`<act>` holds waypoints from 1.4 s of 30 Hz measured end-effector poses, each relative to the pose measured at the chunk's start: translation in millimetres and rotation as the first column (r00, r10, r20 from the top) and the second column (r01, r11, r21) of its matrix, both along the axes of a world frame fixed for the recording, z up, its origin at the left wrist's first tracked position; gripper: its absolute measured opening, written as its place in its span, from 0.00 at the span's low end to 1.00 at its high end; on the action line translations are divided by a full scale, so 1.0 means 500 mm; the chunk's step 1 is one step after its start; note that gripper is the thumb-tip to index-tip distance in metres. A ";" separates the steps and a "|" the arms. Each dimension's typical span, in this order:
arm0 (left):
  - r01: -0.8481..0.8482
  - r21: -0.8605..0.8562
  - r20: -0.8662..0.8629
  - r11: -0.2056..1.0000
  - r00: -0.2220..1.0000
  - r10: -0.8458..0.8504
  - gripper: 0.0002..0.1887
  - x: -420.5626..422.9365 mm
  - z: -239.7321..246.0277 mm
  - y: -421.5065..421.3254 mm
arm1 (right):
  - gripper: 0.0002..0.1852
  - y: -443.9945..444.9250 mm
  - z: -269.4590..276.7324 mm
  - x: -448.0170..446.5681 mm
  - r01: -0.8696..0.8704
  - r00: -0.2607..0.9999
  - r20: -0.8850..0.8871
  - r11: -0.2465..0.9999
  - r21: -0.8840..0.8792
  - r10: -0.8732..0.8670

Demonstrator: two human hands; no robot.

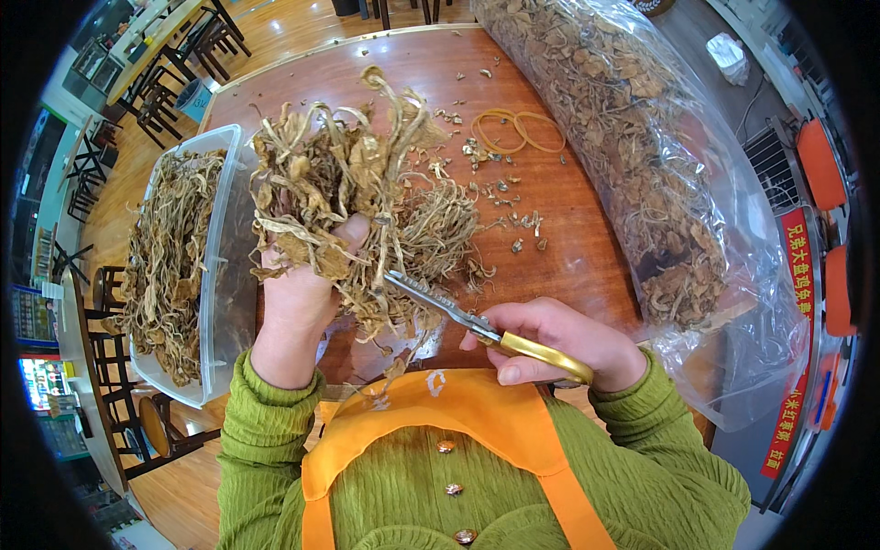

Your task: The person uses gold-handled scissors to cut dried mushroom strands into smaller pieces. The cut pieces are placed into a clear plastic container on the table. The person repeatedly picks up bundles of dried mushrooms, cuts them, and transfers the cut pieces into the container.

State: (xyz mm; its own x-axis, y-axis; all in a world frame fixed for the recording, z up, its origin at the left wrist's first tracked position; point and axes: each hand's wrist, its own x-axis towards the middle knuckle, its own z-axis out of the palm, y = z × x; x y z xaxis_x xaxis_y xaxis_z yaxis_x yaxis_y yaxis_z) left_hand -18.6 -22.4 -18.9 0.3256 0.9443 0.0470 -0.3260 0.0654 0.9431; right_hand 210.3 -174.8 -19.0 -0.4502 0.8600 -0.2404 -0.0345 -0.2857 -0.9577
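Observation:
My left hand [302, 289] grips a bunch of dried mushrooms [316, 185] with long thin stems, raised above the wooden table. In my right hand [557, 340] are scissors [474, 322] with gold-coloured handles. Their blade tips lie at the lower end of a stem hanging from the bunch; whether the blades are fully closed I cannot tell. Behind the bunch, a pile of dried mushrooms [440, 220] rests on the table. Small cut-off bits [478, 151] lie scattered beyond and to the right of the pile.
At the left stands a clear plastic tub [210, 309] heaped with dried mushrooms. A large clear plastic bag [619, 117] of them lies along the table's right side. Two rubber bands [498, 132] lie near the bag on the table [577, 261]. Stools and tables stand farther off.

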 end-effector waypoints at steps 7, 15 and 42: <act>0.019 0.284 -0.290 0.959 0.955 0.067 0.27 -0.007 -0.002 0.003 | 0.25 0.011 -0.001 -0.009 -0.018 0.996 0.088 0.998 0.062 0.012; 0.160 0.542 -0.504 0.825 0.848 0.167 0.26 -0.010 0.013 0.023 | 0.24 0.020 -0.006 -0.016 0.024 0.957 0.282 0.988 0.154 -0.067; 0.204 -0.132 0.065 0.970 0.978 -0.197 0.27 0.015 0.009 0.049 | 0.19 0.002 -0.051 -0.014 0.103 0.880 0.418 0.949 0.297 -0.226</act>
State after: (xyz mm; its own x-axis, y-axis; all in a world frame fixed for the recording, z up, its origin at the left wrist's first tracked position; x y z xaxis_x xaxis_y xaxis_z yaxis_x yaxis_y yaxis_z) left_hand -11.1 2.2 -14.4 0.5098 0.8584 -0.0567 -0.3407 0.2621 0.9029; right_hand 203.1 -174.1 -44.5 -0.1963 0.9706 -0.1390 0.3845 -0.0543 -0.9215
